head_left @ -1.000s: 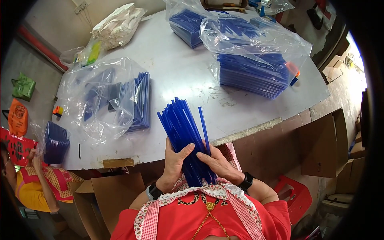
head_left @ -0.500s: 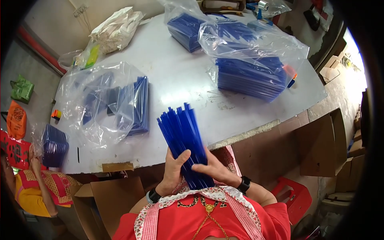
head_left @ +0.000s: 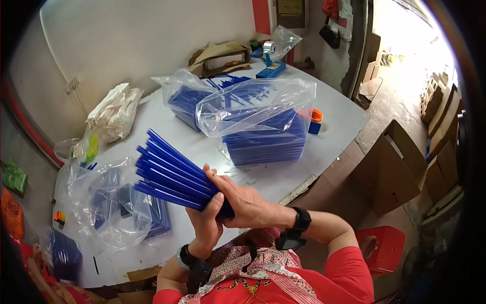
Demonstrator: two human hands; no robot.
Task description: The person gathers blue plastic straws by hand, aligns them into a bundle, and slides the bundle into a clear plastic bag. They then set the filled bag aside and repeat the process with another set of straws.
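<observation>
A fanned bundle of slim blue plastic strips (head_left: 174,172) is gripped in both my hands over the front of the white table (head_left: 185,144). My left hand (head_left: 206,228) closes round it from below, thumb up along its side. My right hand (head_left: 250,205) wraps the near end, fingers laid over the top. The loose ends spread toward the upper left. Beyond them, a clear plastic bag (head_left: 298,93) partly covers a stack of blue pieces (head_left: 266,147). Another clear bag (head_left: 116,238) lies on the left over more blue pieces (head_left: 161,218).
Loose blue strips (head_left: 228,81), an open brown package (head_left: 217,58) and a blue tape dispenser (head_left: 271,68) sit at the back. A cardboard box (head_left: 385,172) and red stool (head_left: 387,248) stand right. Another person's hand (head_left: 38,256) shows at lower left, near wrapped blue pieces (head_left: 65,258).
The bundle has swung from nearly upright to a slant toward the upper left. My right hand has moved over its near end. The whole view has shifted, showing more of the back wall.
</observation>
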